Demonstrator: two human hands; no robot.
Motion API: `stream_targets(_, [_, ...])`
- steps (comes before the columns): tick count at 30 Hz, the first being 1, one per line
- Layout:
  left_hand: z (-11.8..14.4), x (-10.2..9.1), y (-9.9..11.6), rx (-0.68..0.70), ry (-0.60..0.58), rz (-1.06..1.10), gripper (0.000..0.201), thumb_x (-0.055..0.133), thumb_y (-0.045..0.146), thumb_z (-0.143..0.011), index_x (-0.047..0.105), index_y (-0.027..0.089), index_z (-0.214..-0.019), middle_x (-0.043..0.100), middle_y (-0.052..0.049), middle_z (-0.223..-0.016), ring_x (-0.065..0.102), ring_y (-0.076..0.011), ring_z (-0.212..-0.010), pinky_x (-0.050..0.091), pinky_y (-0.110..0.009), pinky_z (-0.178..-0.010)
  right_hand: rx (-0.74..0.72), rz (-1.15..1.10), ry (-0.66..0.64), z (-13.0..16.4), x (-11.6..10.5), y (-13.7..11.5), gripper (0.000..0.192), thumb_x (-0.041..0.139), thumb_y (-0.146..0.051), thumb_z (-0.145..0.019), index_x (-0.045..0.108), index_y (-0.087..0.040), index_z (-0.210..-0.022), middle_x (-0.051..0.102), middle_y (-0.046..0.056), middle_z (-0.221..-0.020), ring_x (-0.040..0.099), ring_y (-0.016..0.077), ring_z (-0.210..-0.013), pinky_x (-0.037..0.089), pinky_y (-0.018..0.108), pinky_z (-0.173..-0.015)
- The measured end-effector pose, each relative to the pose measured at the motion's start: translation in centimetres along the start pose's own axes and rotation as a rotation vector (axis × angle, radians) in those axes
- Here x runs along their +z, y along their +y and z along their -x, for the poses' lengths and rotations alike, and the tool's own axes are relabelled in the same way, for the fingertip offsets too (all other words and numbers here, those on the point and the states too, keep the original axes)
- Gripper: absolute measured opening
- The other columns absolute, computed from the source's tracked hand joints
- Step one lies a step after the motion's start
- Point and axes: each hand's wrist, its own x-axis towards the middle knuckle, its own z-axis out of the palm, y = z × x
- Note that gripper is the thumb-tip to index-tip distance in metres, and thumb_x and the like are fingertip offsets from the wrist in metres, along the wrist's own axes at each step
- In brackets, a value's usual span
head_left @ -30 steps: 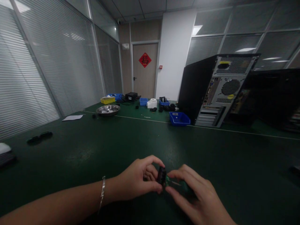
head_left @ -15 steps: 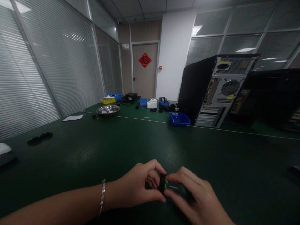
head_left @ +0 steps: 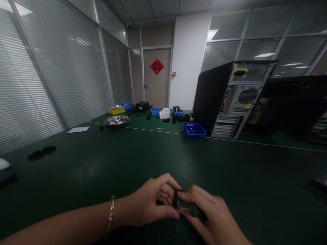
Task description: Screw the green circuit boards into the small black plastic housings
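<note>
My left hand (head_left: 155, 200), with a bracelet at its wrist, pinches a small black part (head_left: 175, 198) between thumb and forefinger. A bit of green circuit board (head_left: 179, 200) shows on the part's right side. My right hand (head_left: 212, 211) is closed round a screwdriver (head_left: 185, 209); its thin metal shaft points left at the board, and most of its dark handle is hidden by the fingers. The right fingertips also touch the part's edge. Whether the shaft's tip meets the board is too blurred to tell. Both hands are just above the green tabletop.
Farther back stand a steel bowl (head_left: 117, 121), a blue bin (head_left: 194, 130), a white housing (head_left: 165, 113) and a yellow tray (head_left: 116, 110). A computer tower (head_left: 214, 98) rises at the right. Paper (head_left: 78, 130) and dark pieces (head_left: 41, 152) lie at the left.
My right hand has shifted slightly left, and the screwdriver's shaft has moved lower and closer to the black part. The left hand keeps its pinch.
</note>
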Motion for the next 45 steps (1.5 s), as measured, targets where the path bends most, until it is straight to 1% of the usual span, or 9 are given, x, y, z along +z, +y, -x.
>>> stream_targets(6, [-0.2, 0.1, -0.5, 0.001, 0.044, 0.123, 0.027, 0.067, 0.021, -0.083, 0.05, 0.016, -0.104, 0.067, -0.005, -0.087, 0.067, -0.0161, -0.08, 0.05, -0.031, -0.074, 0.012, -0.061, -0.04, 0.0, 0.2, 0.0, 0.014, 0.06, -0.019, -0.089, 0.063, -0.022, -0.102, 0.069, 0.003, -0.085, 0.068, 0.0167, -0.073, 0.051, 0.023, -0.064])
stream_targets(11, [-0.7, -0.4, -0.3, 0.02, 0.128, 0.176, 0.036, 0.066, 0.019, -0.084, 0.049, 0.016, -0.115, 0.066, -0.004, -0.089, 0.066, -0.0152, -0.082, 0.05, -0.032, -0.078, 0.035, -0.052, -0.038, 0.2, 0.2, 0.2, 0.053, 0.063, -0.015, -0.085, 0.047, -0.032, -0.133, 0.068, 0.001, -0.093, 0.068, 0.0173, -0.078, 0.052, 0.025, -0.067])
stream_targets(13, [-1.1, -1.3, -0.3, 0.031, 0.21, 0.187, 0.03, 0.066, 0.021, -0.084, 0.054, 0.014, -0.111, 0.067, -0.007, -0.095, 0.065, -0.016, -0.083, 0.049, -0.032, -0.079, 0.075, -0.046, -0.017, 0.2, 0.1, 0.4, 0.058, 0.061, -0.015, -0.086, 0.041, -0.033, -0.138, 0.067, 0.001, -0.091, 0.068, 0.0174, -0.077, 0.052, 0.025, -0.065])
stream_targets(18, [-2.0, -5.8, -1.0, 0.091, 0.667, 0.19, 0.024, 0.063, 0.026, -0.085, 0.066, 0.009, -0.101, 0.068, -0.009, -0.09, 0.061, -0.0172, -0.08, 0.047, -0.031, -0.076, 0.116, -0.106, 0.0, 0.0, -0.1, 0.7, 0.038, 0.055, -0.016, -0.09, 0.054, -0.027, -0.126, 0.066, 0.003, -0.092, 0.066, 0.0174, -0.082, 0.051, 0.025, -0.069])
stream_targets(24, [-1.8, -13.1, -3.7, 0.157, 0.996, 0.212, 0.019, 0.06, 0.026, -0.085, 0.064, 0.01, -0.095, 0.064, -0.005, -0.085, 0.057, -0.0125, -0.073, 0.045, -0.025, -0.07, 0.063, -0.195, -0.127, 0.1, -0.3, 0.4, 0.02, 0.052, -0.016, -0.092, 0.065, -0.023, -0.105, 0.066, 0.004, -0.089, 0.064, 0.0169, -0.078, 0.048, 0.025, -0.066])
stream_targets(27, [-1.7, -15.1, -4.5, 0.151, 1.083, 0.212, 0.018, 0.058, 0.028, -0.088, 0.062, 0.011, -0.089, 0.062, -0.003, -0.082, 0.057, -0.012, -0.069, 0.047, -0.025, -0.065, 0.025, -0.216, -0.154, 0.0, -0.3, 0.3, 0.019, 0.053, -0.014, -0.09, 0.066, -0.021, -0.103, 0.065, 0.005, -0.086, 0.063, 0.0169, -0.075, 0.046, 0.025, -0.064])
stream_targets(38, [-2.0, -13.6, -3.5, 0.135, 0.897, 0.165, 0.016, 0.057, 0.023, -0.086, 0.064, 0.01, -0.092, 0.061, -0.004, -0.083, 0.053, -0.0123, -0.071, 0.042, -0.025, -0.068, 0.018, -0.233, -0.152, 0.0, -0.4, 0.4, 0.019, 0.054, -0.014, -0.09, 0.066, -0.021, -0.103, 0.064, 0.005, -0.088, 0.062, 0.0165, -0.075, 0.045, 0.025, -0.064])
stream_targets(42, [-1.9, -11.5, -3.0, 0.082, 0.692, 0.112, 0.023, 0.057, 0.028, -0.087, 0.065, 0.012, -0.101, 0.063, -0.006, -0.086, 0.053, -0.0149, -0.076, 0.042, -0.028, -0.072, 0.109, -0.215, -0.117, -0.3, -0.6, 0.2, 0.018, 0.054, -0.021, -0.093, 0.065, -0.023, -0.107, 0.066, 0.005, -0.092, 0.064, 0.0181, -0.082, 0.049, 0.027, -0.07])
stream_targets(45, [-1.8, -8.8, -2.3, 0.028, 0.513, 0.064, 0.028, 0.055, 0.031, -0.09, 0.065, 0.012, -0.109, 0.064, -0.006, -0.084, 0.054, -0.0158, -0.075, 0.042, -0.03, -0.072, 0.207, -0.204, -0.057, -0.2, -0.7, 0.2, 0.031, 0.055, -0.029, -0.093, 0.057, -0.025, -0.123, 0.065, 0.007, -0.11, 0.063, 0.0222, -0.097, 0.052, 0.029, -0.079])
